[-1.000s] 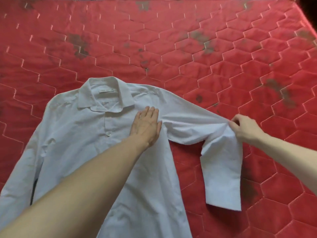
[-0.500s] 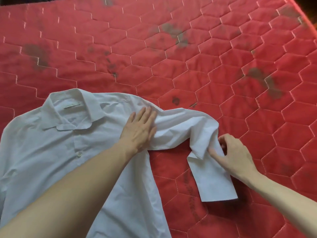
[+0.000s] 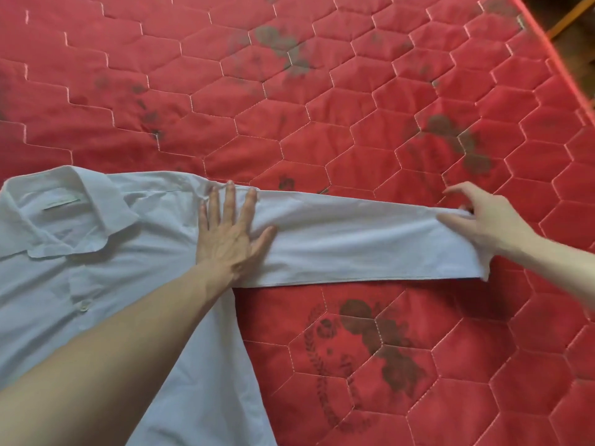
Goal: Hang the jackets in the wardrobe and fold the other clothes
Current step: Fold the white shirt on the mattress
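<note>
White shirt (image 3: pixel 106 272) lies on the mattress (image 3: pixel 322 107); my left hand (image 3: pixel 230 233) presses flat, right hand (image 3: pixel 483 220) pinches the sleeve (image 3: pixel 354 246).

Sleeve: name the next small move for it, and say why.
Probably fold the sleeve back across the shirt. The sleeve lies straight out over the mattress, the right hand pinches its cuff end, and the left hand presses flat at the shoulder, giving a pivot for the fold.
</note>
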`<state>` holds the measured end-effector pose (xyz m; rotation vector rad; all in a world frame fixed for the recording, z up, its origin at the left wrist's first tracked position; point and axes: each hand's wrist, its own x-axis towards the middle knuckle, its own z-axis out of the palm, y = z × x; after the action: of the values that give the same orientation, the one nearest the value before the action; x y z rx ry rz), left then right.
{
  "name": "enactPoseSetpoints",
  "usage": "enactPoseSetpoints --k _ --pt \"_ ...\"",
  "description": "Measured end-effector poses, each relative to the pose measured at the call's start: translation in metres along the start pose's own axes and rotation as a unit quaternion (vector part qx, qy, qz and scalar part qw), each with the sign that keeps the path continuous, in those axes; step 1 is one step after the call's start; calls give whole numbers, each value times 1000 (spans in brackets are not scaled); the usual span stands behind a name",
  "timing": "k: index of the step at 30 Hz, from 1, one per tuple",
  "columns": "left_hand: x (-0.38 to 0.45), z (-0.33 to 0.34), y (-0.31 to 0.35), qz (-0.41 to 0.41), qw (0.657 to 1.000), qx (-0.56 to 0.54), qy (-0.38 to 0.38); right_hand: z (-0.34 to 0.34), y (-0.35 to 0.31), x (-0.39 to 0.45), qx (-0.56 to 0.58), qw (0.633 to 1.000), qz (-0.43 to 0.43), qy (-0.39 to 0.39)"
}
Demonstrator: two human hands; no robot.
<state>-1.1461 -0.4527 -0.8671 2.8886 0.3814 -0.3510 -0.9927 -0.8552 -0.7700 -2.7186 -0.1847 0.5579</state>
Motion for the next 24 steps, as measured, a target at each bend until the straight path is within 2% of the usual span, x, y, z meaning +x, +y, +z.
enactPoseSetpoints --k 3,6,8,10,12,14,17,20,24 --pt "6 -1 -4 13 1000 -12 18 -8 0 38 -121 989 -61 61" --pt "17 -4 -9 29 992 -35 117 7 2 59 -172 979 0 114" --pt "31 -9 -13 46 987 -9 155 23 9 57 -120 979 75 143" --pt "45 -17 -19 66 983 42 168 36 17 48 -14 969 147 200" --pt "54 -27 -23 104 979 82 158 40 27 42 98 940 214 248" --pt "58 -34 -26 117 979 90 142 41 41 37 129 926 240 261" --pt "60 -35 -33 45 986 83 140 42 52 31 93 952 188 221" --pt "60 -31 -33 -20 985 90 148 43 55 32 113 965 128 198" --pt "51 -27 -23 -9 979 62 193 32 57 38 175 963 94 183"
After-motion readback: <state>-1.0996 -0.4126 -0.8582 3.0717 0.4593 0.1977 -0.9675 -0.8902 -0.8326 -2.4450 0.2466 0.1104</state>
